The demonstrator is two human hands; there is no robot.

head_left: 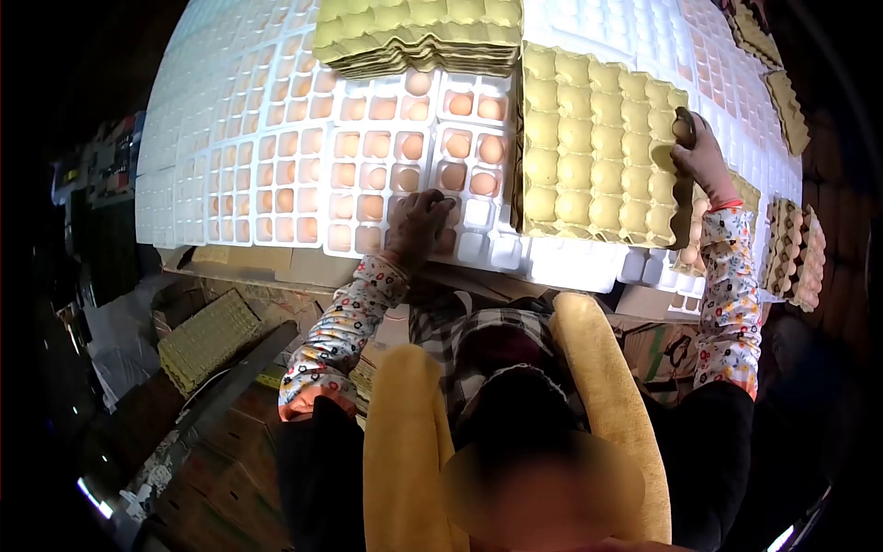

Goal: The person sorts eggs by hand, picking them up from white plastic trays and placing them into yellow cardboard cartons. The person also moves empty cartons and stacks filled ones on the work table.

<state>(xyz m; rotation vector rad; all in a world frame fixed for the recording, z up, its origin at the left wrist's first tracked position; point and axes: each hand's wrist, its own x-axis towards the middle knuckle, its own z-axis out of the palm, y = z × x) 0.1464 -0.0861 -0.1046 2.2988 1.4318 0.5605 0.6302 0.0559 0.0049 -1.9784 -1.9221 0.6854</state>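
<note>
Several white plastic grid trays (276,147) cover the lit table before you, eggs (458,145) filling many cells, too many to count surely. One yellow pulp tray (589,147) lies right of them, one stack of the same (418,32) at the far edge. Your left hand (418,225) rests fingers spread on the near cells; your right hand (704,156) closes around a dark object at the pulp tray's right edge. I judge that leaning on the near cells could crack eggs.
</note>
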